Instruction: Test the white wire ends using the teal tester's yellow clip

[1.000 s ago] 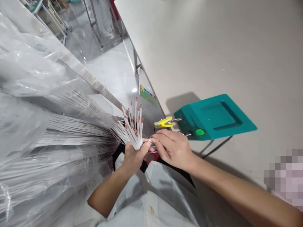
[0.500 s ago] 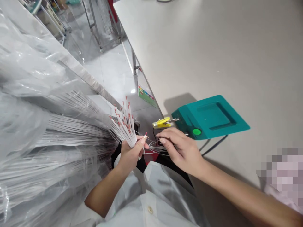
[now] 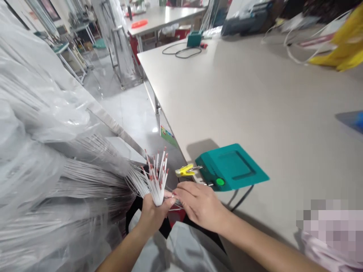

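Observation:
A bundle of white wires (image 3: 157,189) with reddish tips stands up out of my left hand (image 3: 153,215), which is wrapped round it. The left thumb and forefinger also pinch one wire end at the side. My right hand (image 3: 201,206) meets them there, its thumb and fingers closed on that wire's end; the exact tip is hidden. Beyond the right hand, a teal device (image 3: 235,166) with a green button (image 3: 220,182) sits at the table edge. A yellow clip (image 3: 185,170) sticks out from its front, apart from my fingers.
Plastic-wrapped wire bundles (image 3: 85,173) hang along the left. The pale table (image 3: 255,105) fills the right side, with a second teal box (image 3: 194,39) and its cable at the far end. Yellow material (image 3: 340,45) lies at the back right. A pixelated pinkish patch (image 3: 334,230) is at lower right.
My right hand has moved in to my left fingertips and closed on the wire end there. The view has tilted up, showing more of the table and room.

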The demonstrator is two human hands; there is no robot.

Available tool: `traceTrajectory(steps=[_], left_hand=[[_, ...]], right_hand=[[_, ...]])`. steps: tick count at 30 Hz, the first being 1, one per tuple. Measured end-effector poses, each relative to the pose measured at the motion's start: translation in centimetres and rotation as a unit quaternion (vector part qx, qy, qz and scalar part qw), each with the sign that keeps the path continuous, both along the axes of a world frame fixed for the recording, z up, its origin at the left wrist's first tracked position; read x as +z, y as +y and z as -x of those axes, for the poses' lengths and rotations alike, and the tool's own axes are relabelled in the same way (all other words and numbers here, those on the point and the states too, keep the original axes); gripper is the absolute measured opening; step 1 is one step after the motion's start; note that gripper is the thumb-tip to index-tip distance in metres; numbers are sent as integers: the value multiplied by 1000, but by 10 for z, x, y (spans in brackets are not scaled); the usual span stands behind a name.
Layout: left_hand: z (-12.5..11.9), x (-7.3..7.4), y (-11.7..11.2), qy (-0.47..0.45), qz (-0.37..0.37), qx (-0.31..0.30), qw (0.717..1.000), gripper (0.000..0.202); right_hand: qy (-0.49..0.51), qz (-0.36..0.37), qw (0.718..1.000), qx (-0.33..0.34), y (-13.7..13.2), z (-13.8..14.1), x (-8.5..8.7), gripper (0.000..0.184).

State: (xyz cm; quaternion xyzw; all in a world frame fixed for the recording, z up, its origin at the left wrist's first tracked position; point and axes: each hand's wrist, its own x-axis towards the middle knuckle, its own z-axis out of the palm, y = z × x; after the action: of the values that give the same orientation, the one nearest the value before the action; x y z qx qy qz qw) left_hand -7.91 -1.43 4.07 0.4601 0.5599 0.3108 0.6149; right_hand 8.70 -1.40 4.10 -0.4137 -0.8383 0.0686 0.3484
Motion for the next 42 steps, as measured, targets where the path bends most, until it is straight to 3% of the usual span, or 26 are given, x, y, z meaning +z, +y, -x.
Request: traceTrajectory(steps=[2, 4, 7, 9, 11, 13, 15, 16, 17, 18, 22, 26, 29, 34, 39, 42], left_hand=[[-3, 0, 0, 7, -2, 20, 1000, 18], [-5, 1, -1, 19, -11, 32, 999, 17], [-4, 1, -2, 35, -38, 26, 998, 15], [-1, 3, -2, 36, -46, 7, 998, 15], [1, 5, -1, 24, -28, -16, 999, 16], [1, 8, 0, 0, 4, -32, 999, 20], [0, 9, 0, -29, 36, -23, 999, 21], [-1, 9, 0, -45, 40, -13, 998, 22], [-2, 7, 0, -66, 40, -6, 997, 22], [-3, 5, 0, -78, 41, 11, 996, 23], [-4, -5, -2, -115, 60, 90, 988, 26], [-6, -7, -3, -118, 58, 74, 989, 24], [-7, -2, -2, -98, 54, 33, 993, 21], [-10, 3, 0, -55, 44, 1, 998, 17], [-15, -2, 3, -43, 51, 49, 997, 16], [-17, -6, 8, -57, 53, 78, 994, 26]], right_hand=[[-28, 8, 1000, -9, 1, 0, 3, 23], [-28, 61, 998, -21, 2, 1, 7, 24], [36, 179, 983, -22, 3, 2, 13, 27], [123, 294, 948, -9, 5, 2, 15, 30], [243, 437, 866, 14, 5, 2, 13, 31], [378, 566, 732, 32, 4, 4, 8, 32], [485, 633, 602, 36, 0, 6, 3, 33], [515, 644, 564, 30, -3, 7, 1, 33], [527, 645, 552, 20, -5, 8, 0, 33], [525, 637, 565, 6, -7, 7, 0, 33], [437, 532, 721, -74, -9, 1, 2, 32], [322, 372, 869, -54, -4, -1, 7, 22], [223, 264, 938, -22, 0, 0, 6, 14], [18, 104, 994, -16, 1, -4, -1, 19], [-119, 48, 992, -17, -1, -17, 6, 20], [-156, -54, 985, -42, 2, -29, 16, 14]])
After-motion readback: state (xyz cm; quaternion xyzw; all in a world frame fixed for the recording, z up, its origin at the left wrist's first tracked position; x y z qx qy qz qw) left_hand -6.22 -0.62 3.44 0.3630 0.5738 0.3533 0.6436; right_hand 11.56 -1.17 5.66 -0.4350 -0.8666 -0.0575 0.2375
